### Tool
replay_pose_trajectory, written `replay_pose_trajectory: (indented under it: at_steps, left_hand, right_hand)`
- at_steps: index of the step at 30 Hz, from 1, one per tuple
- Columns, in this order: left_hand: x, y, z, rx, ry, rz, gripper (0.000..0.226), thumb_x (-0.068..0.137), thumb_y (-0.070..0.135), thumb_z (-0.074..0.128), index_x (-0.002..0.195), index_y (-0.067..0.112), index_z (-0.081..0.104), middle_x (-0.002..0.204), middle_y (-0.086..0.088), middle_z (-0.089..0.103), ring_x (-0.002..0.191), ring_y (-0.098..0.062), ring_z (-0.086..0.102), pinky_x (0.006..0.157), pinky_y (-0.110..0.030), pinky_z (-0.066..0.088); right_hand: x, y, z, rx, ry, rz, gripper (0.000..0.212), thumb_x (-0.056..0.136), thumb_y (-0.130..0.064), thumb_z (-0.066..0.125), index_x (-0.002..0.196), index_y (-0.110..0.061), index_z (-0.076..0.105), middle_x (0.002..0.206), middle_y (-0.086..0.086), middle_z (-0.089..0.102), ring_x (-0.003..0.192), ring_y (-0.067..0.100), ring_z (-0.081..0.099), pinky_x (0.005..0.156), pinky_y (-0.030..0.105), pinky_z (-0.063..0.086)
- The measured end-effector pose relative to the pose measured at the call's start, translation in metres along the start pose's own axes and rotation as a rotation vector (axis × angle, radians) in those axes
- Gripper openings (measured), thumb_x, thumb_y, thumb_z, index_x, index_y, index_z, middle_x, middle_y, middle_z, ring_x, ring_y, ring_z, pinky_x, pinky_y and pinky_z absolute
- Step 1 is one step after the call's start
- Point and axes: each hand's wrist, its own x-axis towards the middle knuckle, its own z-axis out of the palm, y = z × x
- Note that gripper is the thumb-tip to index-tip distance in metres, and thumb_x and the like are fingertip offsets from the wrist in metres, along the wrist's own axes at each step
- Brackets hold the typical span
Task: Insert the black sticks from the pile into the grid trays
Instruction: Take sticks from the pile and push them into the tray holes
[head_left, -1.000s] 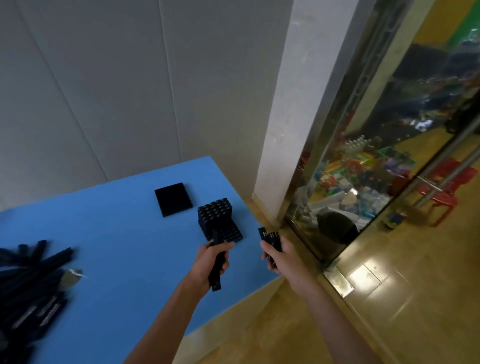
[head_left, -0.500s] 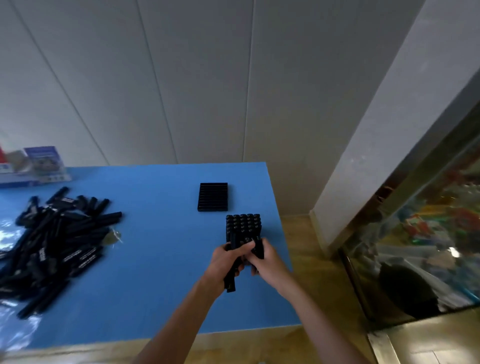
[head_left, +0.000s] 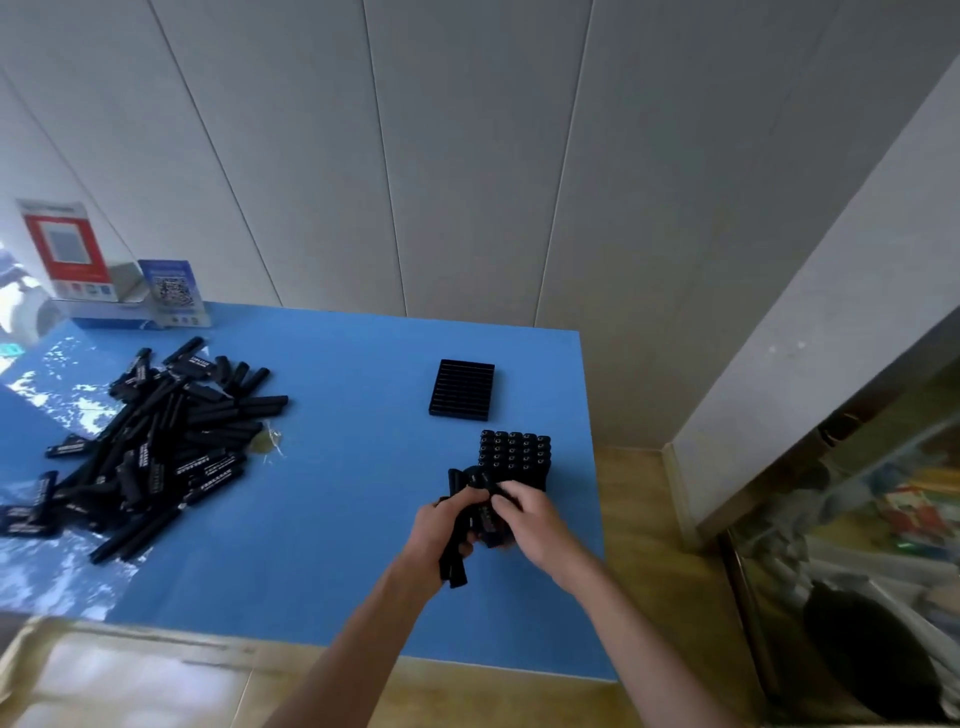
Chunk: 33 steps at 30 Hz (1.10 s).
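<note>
From the head camera, looking down on a blue table (head_left: 322, 519). Far off to the left, a big messy pile of black sticks (head_left: 156, 441), well apart from both hands. Near the right edge, a filled grid tray (head_left: 514, 457) with stick tops standing up in neat rows, and just behind it an empty grid tray (head_left: 461, 389) lying flat. Right in front of the filled tray, two hands close together. Left hand (head_left: 441, 530) curled round a small bunch of sticks (head_left: 453, 566), long ends pointing down toward the body and up toward the tray, a little tilted. Right hand (head_left: 524, 519) with fingers bent, pinching the top part of that same bunch, maybe pulling one stick free; hard to tell which stick exactly, all too dark and bunched up. Filled tray just past the fingertips, almost touching the top of the bunch. Probably picking one stick out to push in. Right hand nearer to the tray, so likely the one to do the pushing. Stick needs turning upright, long way up and down, then moving a little forward and straight down into a hole. Whether any hole is left in the near row cannot be told, since the hands hide it.
</note>
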Motion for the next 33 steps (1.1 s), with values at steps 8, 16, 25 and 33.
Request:
replay_pose_trajectory:
  at_steps: [8, 16, 25, 33]
  left_hand:
    - [0.001, 0.006, -0.024, -0.128, 0.043, -0.062, 0.021, 0.087, 0.019, 0.071, 0.096, 0.001, 0.064, 0.081, -0.01, 0.069, 0.046, -0.014, 0.042, 0.038, -0.02, 0.035]
    - [0.005, 0.018, -0.055, -0.125, 0.097, -0.006, 0.03, 0.088, 0.018, 0.072, 0.107, -0.003, 0.062, 0.075, -0.008, 0.071, 0.047, -0.015, 0.041, 0.036, -0.02, 0.036]
    - [0.008, 0.025, -0.07, -0.083, 0.116, 0.031, 0.03, 0.088, 0.018, 0.073, 0.107, -0.003, 0.062, 0.076, -0.007, 0.073, 0.045, -0.014, 0.042, 0.037, -0.021, 0.035]
    - [0.006, 0.02, -0.078, -0.099, 0.126, 0.036, 0.032, 0.089, 0.018, 0.072, 0.108, -0.005, 0.062, 0.079, -0.009, 0.072, 0.045, -0.015, 0.041, 0.037, -0.021, 0.035]
  right_hand:
    - [0.01, 0.005, -0.018, 0.001, 0.22, -0.018, 0.005, 0.097, -0.015, 0.058, 0.102, -0.014, 0.06, 0.088, 0.002, 0.074, 0.08, 0.012, 0.072, 0.074, 0.024, 0.057]
    - [0.012, 0.004, -0.065, -0.148, 0.282, -0.068, 0.019, 0.081, -0.003, 0.074, 0.095, -0.014, 0.068, 0.083, 0.0, 0.075, 0.078, 0.017, 0.072, 0.068, 0.022, 0.058]
    - [0.015, 0.011, -0.076, -0.314, 0.328, -0.135, 0.014, 0.082, -0.002, 0.074, 0.091, -0.013, 0.07, 0.084, 0.001, 0.072, 0.072, 0.003, 0.066, 0.07, 0.019, 0.056]
    - [0.028, 0.025, -0.072, -0.591, 0.408, -0.254, 0.01, 0.085, -0.012, 0.076, 0.092, -0.017, 0.072, 0.083, -0.008, 0.068, 0.073, 0.002, 0.065, 0.068, 0.013, 0.051]
